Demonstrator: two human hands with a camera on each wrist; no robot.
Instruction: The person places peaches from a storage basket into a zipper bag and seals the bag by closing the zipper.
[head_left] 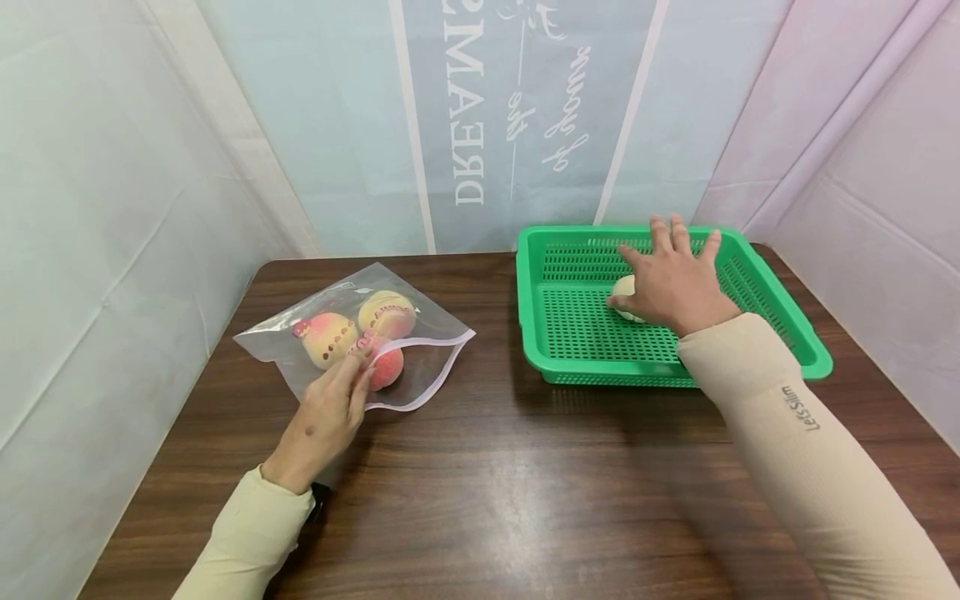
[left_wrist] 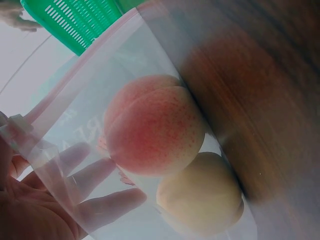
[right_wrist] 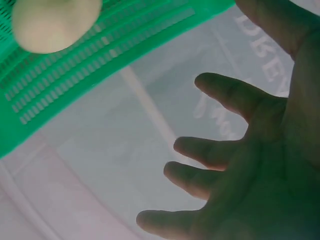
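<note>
A clear zip bag (head_left: 435,387) lies on the table at left with three pink-and-yellow peaches inside. My left hand (head_left: 322,417) pinches the bag's edge near its mouth, and the other fingers lie behind the film in the left wrist view. There a red-blushed peach (left_wrist: 155,127) shows beside a pale yellow peach (left_wrist: 200,192). My right hand (head_left: 675,279) is spread over a green basket (head_left: 622,369), its fingers apart and holding nothing. Below it a pale round fruit (right_wrist: 55,25) sits in the basket, partly hidden by the hand in the head view.
Both the bag and the basket stand on a dark wood table (head_left: 480,483). Behind it hangs a pale blue cloth (head_left: 525,192) with mirrored lettering. White cloth walls (head_left: 97,250) close in the left and right sides.
</note>
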